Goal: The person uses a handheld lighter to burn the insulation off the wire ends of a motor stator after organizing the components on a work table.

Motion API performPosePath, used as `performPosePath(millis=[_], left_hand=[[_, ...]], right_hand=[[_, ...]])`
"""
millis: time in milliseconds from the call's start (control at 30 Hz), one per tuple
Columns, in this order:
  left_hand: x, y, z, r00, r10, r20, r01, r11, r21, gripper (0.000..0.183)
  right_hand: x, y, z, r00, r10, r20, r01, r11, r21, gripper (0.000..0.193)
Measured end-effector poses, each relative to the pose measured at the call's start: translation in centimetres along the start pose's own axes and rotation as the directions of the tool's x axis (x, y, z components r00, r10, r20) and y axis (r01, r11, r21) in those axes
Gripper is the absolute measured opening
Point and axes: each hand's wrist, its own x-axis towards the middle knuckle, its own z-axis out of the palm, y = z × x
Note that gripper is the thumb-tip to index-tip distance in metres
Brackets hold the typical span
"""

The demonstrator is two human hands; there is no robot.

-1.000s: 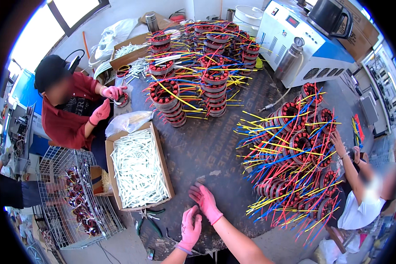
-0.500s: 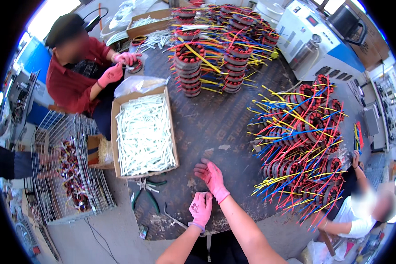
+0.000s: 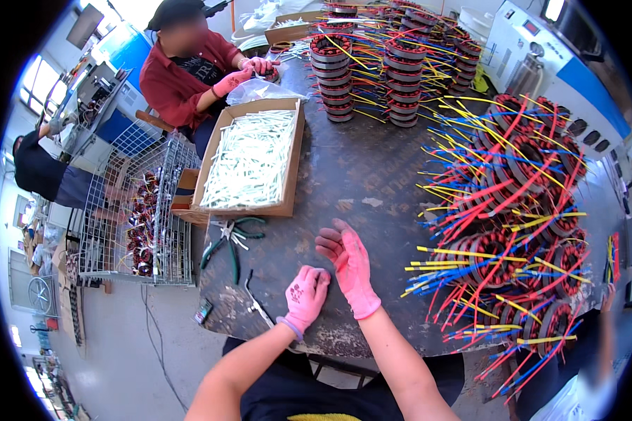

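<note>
My left hand (image 3: 307, 295), in a pink glove, is over the near part of the dark table (image 3: 358, 175). Its fingers are curled closed; whatever they may hold is hidden. Beside it on the right, my right hand (image 3: 351, 263), also pink-gloved, has its fingers apart and its palm turned left, with nothing in it. Green-handled pliers (image 3: 234, 261) lie left of the hands, by some white sleeve pieces. Closer to my left wrist rests a thin metal tool (image 3: 260, 303) with a dark bent end. A cardboard box (image 3: 298, 158) full of short white sleeves (image 3: 249, 165) stands beyond the pliers.
Wound motor stators (image 3: 509, 186) with red, blue and yellow leads are heaped at the right; more stand in stacks (image 3: 402, 77) at the back. A small lighter-like item (image 3: 203, 311) lies at the left edge. A wire cart (image 3: 137, 231) and a co-worker (image 3: 189, 70) are to the left.
The view has shifted, so the table and box appear displaced. My hands stay side by side, slightly further apart, the left still closed and the right still open.
</note>
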Motion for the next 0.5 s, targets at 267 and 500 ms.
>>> performPosePath(millis=[267,500], left_hand=[[0.2,-4.1,2.7,0.986,0.168,-0.016,-0.167,0.955,-0.244,0.014],[-10.1,2.3,-2.8,0.993,0.117,0.008,-0.075,0.685,-0.725,0.021]], right_hand=[[-10.3,-2.0,0.9,0.983,-0.038,0.180,0.103,0.925,-0.365,0.046],[-24.9,-5.5,-5.5,0.966,0.109,0.236,-0.039,0.958,-0.283,0.047]])
